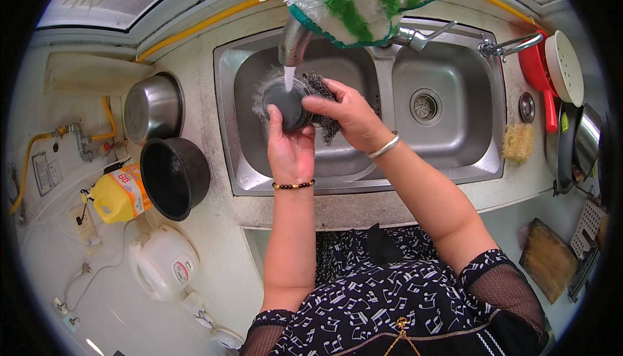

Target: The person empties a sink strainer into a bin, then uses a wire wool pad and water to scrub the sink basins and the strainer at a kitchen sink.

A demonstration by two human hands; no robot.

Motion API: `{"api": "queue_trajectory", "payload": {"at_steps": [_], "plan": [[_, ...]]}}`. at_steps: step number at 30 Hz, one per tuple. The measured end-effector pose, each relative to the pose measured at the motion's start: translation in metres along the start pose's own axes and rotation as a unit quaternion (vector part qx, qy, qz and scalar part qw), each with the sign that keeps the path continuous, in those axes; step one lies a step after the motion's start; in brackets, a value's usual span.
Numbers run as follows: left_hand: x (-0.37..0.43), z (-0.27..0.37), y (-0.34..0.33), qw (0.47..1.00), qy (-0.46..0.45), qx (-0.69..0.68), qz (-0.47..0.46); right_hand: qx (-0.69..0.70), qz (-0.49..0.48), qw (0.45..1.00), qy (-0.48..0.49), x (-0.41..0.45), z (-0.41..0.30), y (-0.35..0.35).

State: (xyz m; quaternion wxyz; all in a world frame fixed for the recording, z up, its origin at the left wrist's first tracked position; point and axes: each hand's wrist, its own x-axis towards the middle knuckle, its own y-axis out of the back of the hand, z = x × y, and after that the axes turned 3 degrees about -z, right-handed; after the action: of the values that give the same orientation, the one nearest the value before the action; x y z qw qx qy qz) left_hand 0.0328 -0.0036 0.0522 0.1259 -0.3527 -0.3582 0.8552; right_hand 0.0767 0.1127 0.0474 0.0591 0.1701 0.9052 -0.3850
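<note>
Over the left basin of a steel double sink (253, 156), my left hand (292, 154) grips a small round dark-grey object (284, 108), perhaps a lid or cup, with the thumb on its near edge. A stream of water (289, 79) falls onto it from the faucet (294, 47) and splashes to the left. In my right hand (357, 117) is a dark wiry scouring pad (328, 130), held against the object's right side. The right thumb reaches across to the object's rim. My hands partly hide the object's lower side.
A green-and-white striped fluffy cloth (362, 3) covers part of the faucet. Left of the sink stand a steel basin (153, 108), a black pot (177, 178) and a yellow jug (117, 195). A loofah sponge (518, 143) and red colander (538, 66) are at right.
</note>
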Motion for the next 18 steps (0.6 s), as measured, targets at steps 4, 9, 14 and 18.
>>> {"api": "queue_trajectory", "payload": {"at_steps": [4, 9, 14, 18], "plan": [[-0.005, 0.008, 0.0, 0.978, -0.028, 0.203, 0.025, -0.051, -0.034, 0.996, -0.071, 0.014, -0.021, 0.02], [0.009, 0.033, -0.006, 0.946, 0.048, 0.288, -0.142, -0.288, -0.147, 0.94, -0.11, 0.04, -0.047, 0.024], [0.025, 0.018, -0.01, 0.987, -0.009, 0.137, 0.089, -0.491, 0.051, 0.821, 0.286, 0.038, -0.015, 0.005], [0.043, 0.004, 0.026, 0.99, -0.013, 0.077, 0.117, -0.608, 0.006, 0.692, 0.389, -0.012, 0.006, -0.015]]}}
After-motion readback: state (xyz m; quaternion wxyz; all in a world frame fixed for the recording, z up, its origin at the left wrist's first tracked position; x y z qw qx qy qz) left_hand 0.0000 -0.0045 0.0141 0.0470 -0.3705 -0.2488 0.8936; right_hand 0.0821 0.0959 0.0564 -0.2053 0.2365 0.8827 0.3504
